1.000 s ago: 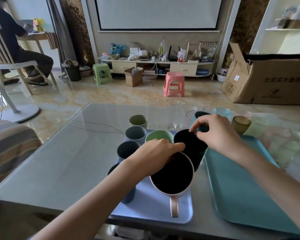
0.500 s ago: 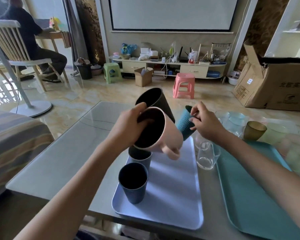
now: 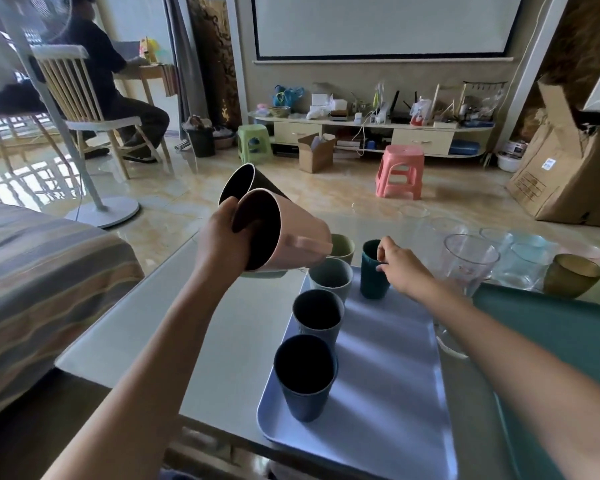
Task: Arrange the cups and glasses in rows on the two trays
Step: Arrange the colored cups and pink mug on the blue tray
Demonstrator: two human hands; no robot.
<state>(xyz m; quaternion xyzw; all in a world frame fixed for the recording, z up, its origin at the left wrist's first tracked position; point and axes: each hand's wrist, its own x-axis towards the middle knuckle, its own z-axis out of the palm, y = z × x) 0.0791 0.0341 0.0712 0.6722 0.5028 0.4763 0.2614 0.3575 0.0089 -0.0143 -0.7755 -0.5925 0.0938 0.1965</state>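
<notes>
My left hand (image 3: 222,239) holds a pink mug (image 3: 291,233) and a dark cup (image 3: 246,183) together in the air, left of the lavender tray (image 3: 388,368); its thumb is hooked inside the pink mug. My right hand (image 3: 400,270) pinches the rim of a teal cup (image 3: 371,275) that stands at the tray's far end. Three blue-grey cups (image 3: 307,375) stand in a row along the tray's left side, with an olive cup (image 3: 343,247) beyond them. The teal tray (image 3: 548,337) lies to the right.
A clear glass pitcher (image 3: 465,268) and several clear glasses stand behind the trays, with an amber cup (image 3: 574,275) at the right. A striped sofa (image 3: 42,278) is left of the table. A seated person (image 3: 115,95), stools and a cardboard box (image 3: 575,161) are farther back.
Both hands lifted cups off the lavender tray. My left hand carried the pink mug and dark cup up and left. My right hand set the teal cup down at the tray's far end.
</notes>
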